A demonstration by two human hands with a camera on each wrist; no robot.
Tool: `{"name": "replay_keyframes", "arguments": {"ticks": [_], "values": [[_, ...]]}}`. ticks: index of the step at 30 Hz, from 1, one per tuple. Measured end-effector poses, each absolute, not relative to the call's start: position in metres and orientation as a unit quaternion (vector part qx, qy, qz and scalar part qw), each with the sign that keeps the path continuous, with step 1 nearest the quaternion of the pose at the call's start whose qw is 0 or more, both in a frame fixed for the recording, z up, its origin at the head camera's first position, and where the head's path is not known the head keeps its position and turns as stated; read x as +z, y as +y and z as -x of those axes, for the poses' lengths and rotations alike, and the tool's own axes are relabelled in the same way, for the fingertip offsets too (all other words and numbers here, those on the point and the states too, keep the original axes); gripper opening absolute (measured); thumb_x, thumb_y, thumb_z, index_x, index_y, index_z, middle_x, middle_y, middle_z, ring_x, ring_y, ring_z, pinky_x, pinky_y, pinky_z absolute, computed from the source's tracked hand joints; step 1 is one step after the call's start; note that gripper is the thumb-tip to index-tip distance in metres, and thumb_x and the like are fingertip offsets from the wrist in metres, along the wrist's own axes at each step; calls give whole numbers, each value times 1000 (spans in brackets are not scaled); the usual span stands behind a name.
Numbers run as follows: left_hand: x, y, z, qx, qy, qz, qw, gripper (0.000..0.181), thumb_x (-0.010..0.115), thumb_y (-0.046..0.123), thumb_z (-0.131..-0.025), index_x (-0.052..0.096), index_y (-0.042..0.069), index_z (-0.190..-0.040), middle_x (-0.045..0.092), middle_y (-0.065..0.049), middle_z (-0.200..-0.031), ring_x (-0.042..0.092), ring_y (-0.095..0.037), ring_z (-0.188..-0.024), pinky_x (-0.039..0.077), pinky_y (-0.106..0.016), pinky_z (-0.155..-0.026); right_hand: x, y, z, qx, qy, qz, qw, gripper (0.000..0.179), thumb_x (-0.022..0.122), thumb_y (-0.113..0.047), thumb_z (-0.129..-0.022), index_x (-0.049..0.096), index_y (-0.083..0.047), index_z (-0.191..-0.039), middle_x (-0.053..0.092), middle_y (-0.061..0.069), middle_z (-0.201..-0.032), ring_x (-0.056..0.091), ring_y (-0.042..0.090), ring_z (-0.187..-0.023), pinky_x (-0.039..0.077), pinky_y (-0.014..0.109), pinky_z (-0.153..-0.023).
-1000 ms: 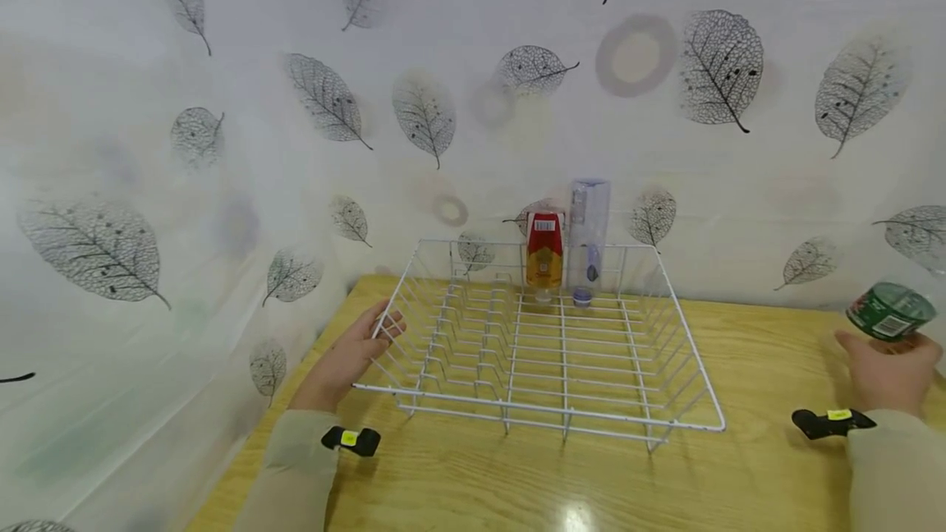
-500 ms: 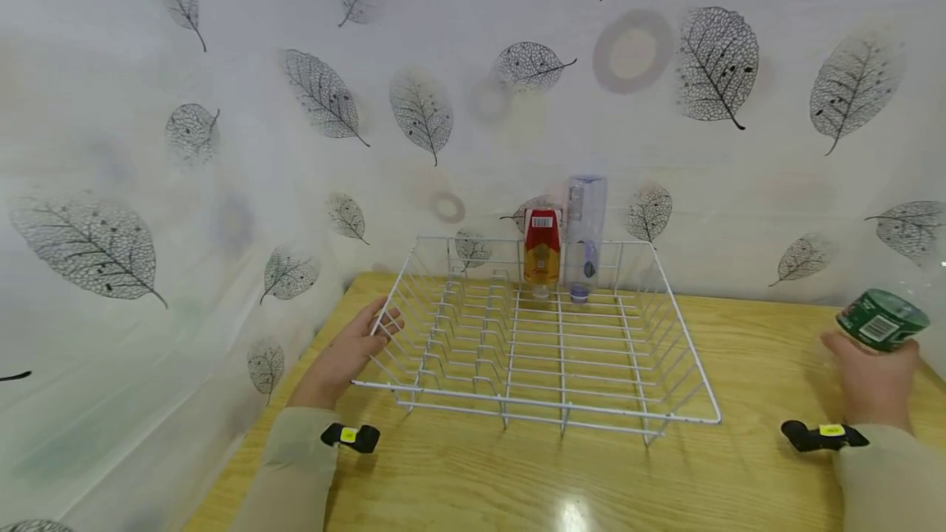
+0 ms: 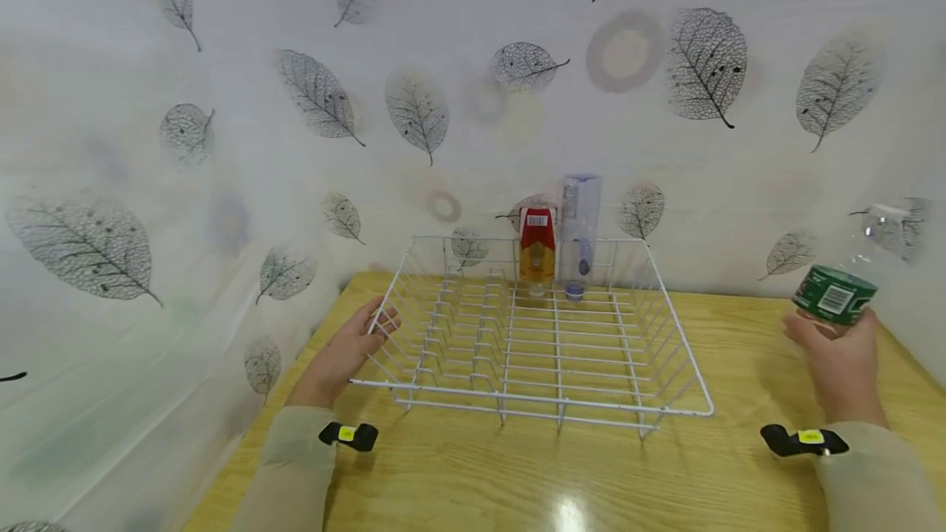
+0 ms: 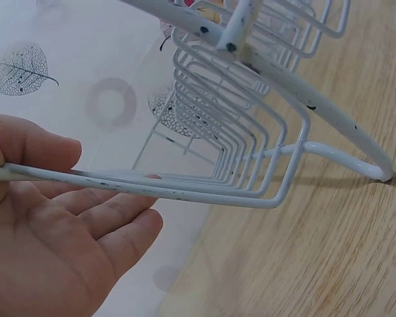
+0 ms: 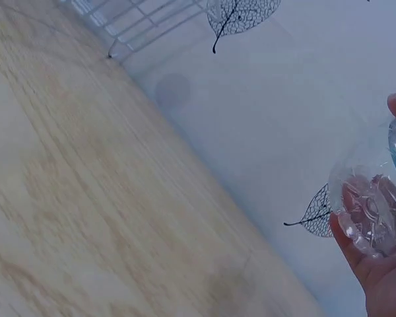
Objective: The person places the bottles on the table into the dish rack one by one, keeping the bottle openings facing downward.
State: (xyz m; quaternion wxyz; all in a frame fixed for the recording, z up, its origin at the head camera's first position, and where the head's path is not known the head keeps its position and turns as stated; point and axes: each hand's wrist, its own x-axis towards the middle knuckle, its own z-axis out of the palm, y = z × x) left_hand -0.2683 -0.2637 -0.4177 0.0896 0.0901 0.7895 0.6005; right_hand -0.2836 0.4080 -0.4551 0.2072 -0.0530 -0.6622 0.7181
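A white wire dish rack (image 3: pixel 532 397) stands on the wooden table. My left hand (image 3: pixel 343 355) holds its left side; in the left wrist view the thumb lies above the rim wire (image 4: pixel 119 183) and the fingers extend beneath it. Off to the right, my right hand (image 3: pixel 846 368) grips a clear plastic bottle (image 3: pixel 835 295) with a green label, low on its body. The bottle is raised above the table, its neck upward and tilted to the right. Its clear ridged base (image 5: pixel 369 221) shows in the right wrist view.
Inside the rack at the back stand a red-and-yellow bottle (image 3: pixel 537 249) and a tall clear bottle (image 3: pixel 580 220) with its purple cap down. A leaf-patterned white sheet (image 3: pixel 473 138) hangs behind and at the left of the table (image 3: pixel 473 474).
My right hand has moved left with the green-labelled bottle, and the bottle has tipped more upright. The left hand stays at the rack's side.
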Motion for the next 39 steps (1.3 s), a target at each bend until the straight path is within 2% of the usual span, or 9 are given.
{"name": "replay_keyframes", "arguments": {"ticks": [8,11,14,15,18,19,24,27,39], "values": [[-416,-264,266,601,789,-88,86,69,39,3,-106,5,15,-165,25,-22,-162,30,-37,-147,20,-59,-118,-426,385,272,615,-764,18,194,68,71,-13,-96,29,-29,-147,52,-15,-120,56,-5,-101,46,6,-74],[-415,-264,266,602,788,-88,88,70,39,3,-105,4,15,-165,25,-21,-162,29,-37,-147,21,-59,-118,-414,374,266,542,-821,12,179,70,68,-25,-99,25,-31,-155,51,-18,-124,54,-8,-102,43,17,-87],[-416,-265,267,607,784,-88,91,69,39,4,-106,4,14,-165,26,-21,-162,28,-38,-147,21,-58,-118,-399,361,260,486,-859,-20,161,74,65,-30,-101,21,-32,-160,52,-12,-128,52,-9,-103,43,20,-86],[-417,-266,268,611,781,-88,92,69,39,4,-106,4,14,-165,25,-21,-162,27,-37,-148,20,-58,-119,-393,356,258,472,-868,-31,150,76,65,-32,-100,19,-32,-161,52,-7,-132,51,-8,-103,45,28,-89],[-417,-265,269,620,774,-83,96,69,40,7,-107,3,13,-164,24,-21,-163,26,-37,-148,19,-57,-120,-377,341,253,440,-883,-80,139,82,68,-27,-99,17,-32,-163,50,10,-140,50,-10,-104,50,21,-79],[-417,-265,269,623,772,-80,97,68,40,9,-107,3,13,-164,23,-20,-163,26,-37,-149,18,-56,-120,-373,335,252,430,-887,-92,137,84,70,-26,-98,16,-32,-163,50,14,-141,51,-8,-103,52,27,-79],[-414,-262,269,616,779,-70,95,67,40,20,-110,2,16,-165,19,-15,-166,22,-33,-151,16,-55,-121,-355,309,242,384,-902,-136,143,89,75,-27,-94,20,-29,-164,51,22,-140,65,28,-105,51,62,-75],[-410,-260,268,604,790,-68,83,69,43,32,-110,4,19,-165,15,-11,-168,18,-32,-152,13,-56,-121,-349,294,237,359,-909,-152,146,90,78,-30,-91,25,-28,-163,53,21,-139,62,46,-105,46,72,-73],[-377,-233,250,459,881,-107,-38,80,53,54,-102,12,25,-165,14,-11,-168,15,-41,-151,18,-69,-114,-343,242,230,251,-920,-247,171,89,82,-44,-85,37,-20,-158,60,13,-133,63,33,-101,54,57,-79]]}}
